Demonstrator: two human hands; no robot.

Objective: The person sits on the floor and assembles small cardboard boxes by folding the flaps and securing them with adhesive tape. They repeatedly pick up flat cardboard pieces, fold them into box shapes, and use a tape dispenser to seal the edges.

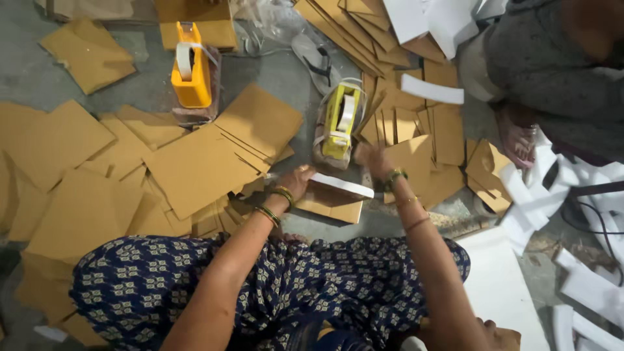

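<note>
Below the blue patterned lap, a half-folded brown cardboard box with white edge [335, 195] is gripped at frame centre by the left hand [296, 182], while the blurred right hand [372, 158], grip indiscernible, is stretched toward the yellow tape dispenser [339, 120], so taping seems due.

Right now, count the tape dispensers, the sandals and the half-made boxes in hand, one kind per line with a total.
Tape dispensers: 2, an orange one and a yellow one
Sandals: 1
Boxes in hand: 1, held by the left hand; the right hand is by the yellow dispenser
Total: 4
</note>
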